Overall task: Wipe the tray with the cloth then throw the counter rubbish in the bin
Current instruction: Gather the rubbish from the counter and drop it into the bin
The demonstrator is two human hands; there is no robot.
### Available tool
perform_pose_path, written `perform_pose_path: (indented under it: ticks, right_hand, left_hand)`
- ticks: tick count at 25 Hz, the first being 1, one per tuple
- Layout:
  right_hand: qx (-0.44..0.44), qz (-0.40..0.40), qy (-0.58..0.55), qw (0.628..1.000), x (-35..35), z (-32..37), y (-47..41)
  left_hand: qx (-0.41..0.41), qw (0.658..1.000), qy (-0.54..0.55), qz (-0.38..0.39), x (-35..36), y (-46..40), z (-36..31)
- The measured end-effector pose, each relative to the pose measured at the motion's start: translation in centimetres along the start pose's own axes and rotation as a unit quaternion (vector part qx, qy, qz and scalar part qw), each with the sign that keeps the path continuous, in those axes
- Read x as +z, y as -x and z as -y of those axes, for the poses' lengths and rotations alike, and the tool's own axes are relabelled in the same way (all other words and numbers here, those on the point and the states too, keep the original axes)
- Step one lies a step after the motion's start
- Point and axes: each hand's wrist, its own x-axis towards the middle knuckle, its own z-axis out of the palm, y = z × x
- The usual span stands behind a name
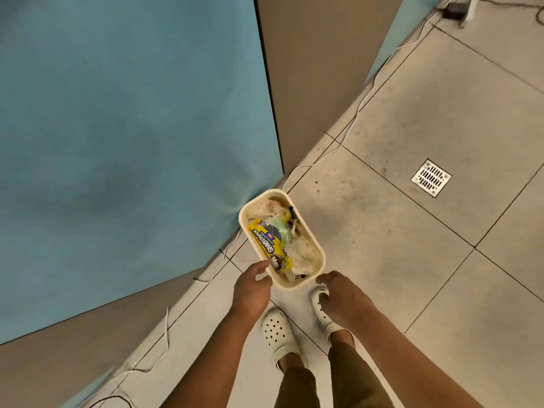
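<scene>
Just beyond both hands, on the floor, sits the bin (316,251), a yellow wrapper (269,245) on top. Left hand (251,287) and right hand (343,295) hang relaxed, holding nothing. Wrapper looks light and crinkly; pinch an edge.

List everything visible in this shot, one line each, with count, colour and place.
bin: one, cream, on the floor by the blue surface
yellow wrapper: one, yellow, on top inside the bin
other rubbish: several pieces, pale and greenish, inside the bin
blue surface: one, blue, left half of the view
floor tiles: many, grey, right side
floor drain: one, metal, right of the bin
white cable: one, white, along the floor edge
shoes: two, white, below the bin
left hand: one, at the bin's near left rim
right hand: one, near the bin's near right rim, holding nothing
</scene>
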Motion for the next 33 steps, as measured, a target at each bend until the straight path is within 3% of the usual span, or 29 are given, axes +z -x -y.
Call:
perform_pose_path:
  ticks: [3,8,12,15,24,30,33]
  right_hand:
    - [-0.033,-0.025,0.002,0.999,-5.1,2.2,4.7]
    - [-0.157,-0.113,0.021,0.981,-17.5,11.3,18.1]
    - [-0.312,-0.182,0.066,0.93,-25.5,19.6,28.5]
    - [-0.407,-0.198,0.044,0.891,-29.5,24.7,35.0]
    - [-0.492,-0.134,0.077,0.857,-27.2,38.5,41.1]
    - [-0.504,-0.115,0.078,0.852,-22.7,48.3,40.6]
    - [-0.492,-0.117,0.058,0.861,-21.3,54.1,40.1]
  left_hand:
    - [0.019,1.0,0.019,0.008,-3.0,6.0,-3.8]
    - [0.171,0.984,0.049,0.008,-8.7,20.8,-14.4]
    - [0.296,0.948,0.107,-0.036,-14.8,32.5,-19.3]
    - [0.353,0.914,0.169,-0.111,-19.7,39.2,-19.8]
    - [0.375,0.833,0.304,-0.269,-31.9,45.9,-17.0]
    - [0.366,0.8,0.338,-0.333,-41.9,45.2,-14.0]
    - [0.354,0.799,0.344,-0.342,-47.8,44.0,-12.3]
